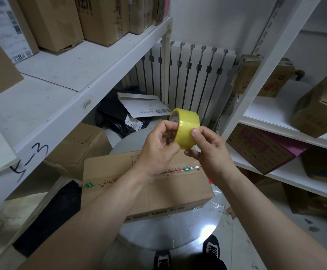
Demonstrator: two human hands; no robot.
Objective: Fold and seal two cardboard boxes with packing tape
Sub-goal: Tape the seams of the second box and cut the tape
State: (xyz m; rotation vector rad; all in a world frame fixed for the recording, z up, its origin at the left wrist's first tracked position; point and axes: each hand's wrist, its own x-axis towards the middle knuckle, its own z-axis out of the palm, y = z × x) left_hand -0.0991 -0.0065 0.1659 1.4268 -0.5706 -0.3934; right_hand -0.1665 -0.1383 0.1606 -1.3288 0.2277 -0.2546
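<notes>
A yellow roll of packing tape (186, 125) is held up in front of me, above a closed cardboard box (119, 184). My left hand (158, 149) grips the roll from its left side, fingers curled into its core. My right hand (209, 149) holds the roll's right side, with the thumb pressed on the outer tape surface. The box lies flat on a round glass table (207, 227), with a printed strip of tape along its top seam. No second box being worked on can be told apart from the stored ones.
White shelves (77, 90) with cardboard boxes stand at my left, and more white shelves (275, 117) with boxes at my right. A white radiator (193, 75) is behind the table. Black bags and a white envelope (145, 106) lie on the floor beyond.
</notes>
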